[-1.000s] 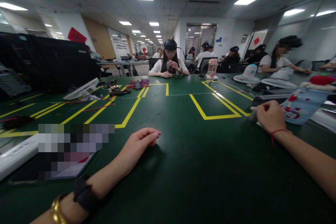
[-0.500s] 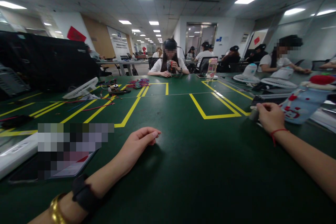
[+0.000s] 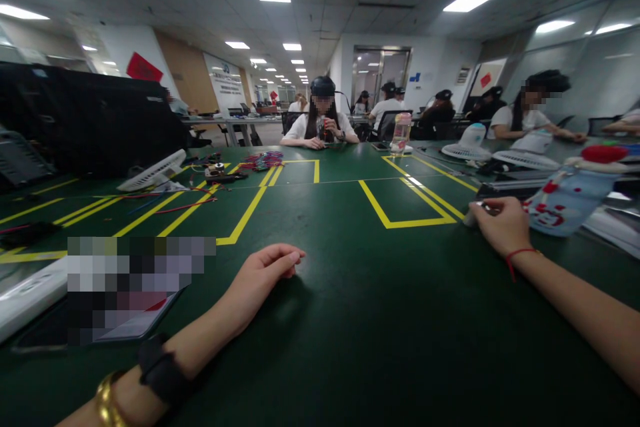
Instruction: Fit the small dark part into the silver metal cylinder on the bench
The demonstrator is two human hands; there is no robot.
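Observation:
My left hand (image 3: 267, 277) rests on the green table (image 3: 350, 320), its fingers curled in and the thumb laid against them; nothing shows in it. A black band and a gold bangle circle that wrist. On the right, my right hand (image 3: 503, 223) pinches a small grey cylinder-like piece (image 3: 469, 218) with a shiny metal part by the fingertips. The fingers cover much of it, so its exact kind is unclear. Just behind this hand stands a light blue bottle (image 3: 555, 203) with a red top and a snowman-like pattern.
Left of my left arm lie a flat phone-like device (image 3: 135, 327), partly blurred out, and a white power strip (image 3: 30, 290). Wires (image 3: 263, 161) and a white fan (image 3: 153, 172) lie farther off. Across the table sits a person (image 3: 320, 123) near a clear bottle (image 3: 401, 133).
My right hand has shifted slightly left with the small grey piece, and more of its metal part shows. My left hand stays where it was.

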